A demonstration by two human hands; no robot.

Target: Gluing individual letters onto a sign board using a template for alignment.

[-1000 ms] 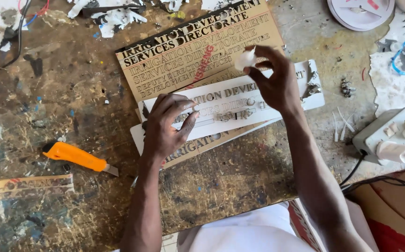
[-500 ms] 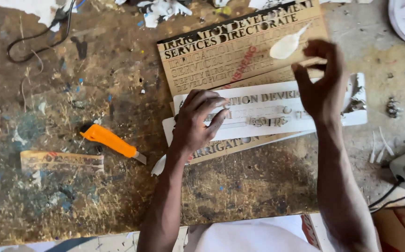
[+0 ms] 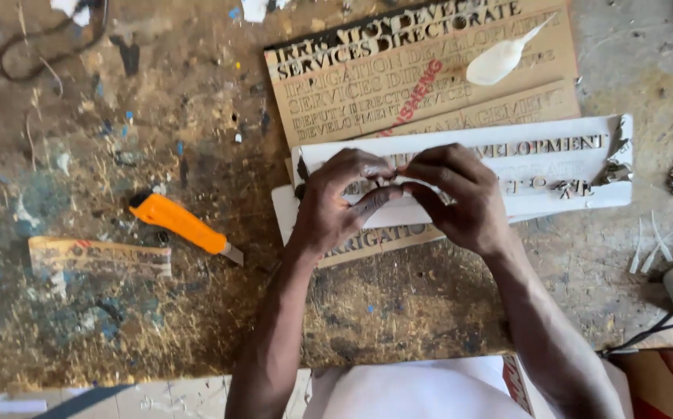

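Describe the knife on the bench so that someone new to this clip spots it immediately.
Start at the stained wooden bench and look to the outer side of the left hand, away from the lettered boards. The utility knife lies there slanted, apart from both hands. Its bright orange handle and short metal blade tip mark it out among the dull scraps.

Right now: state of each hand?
Left hand: fingers curled, pressing on the white sign strip; any pinched piece is hidden.
Right hand: fingers curled, fingertips meeting the left's on the strip; contents unclear.
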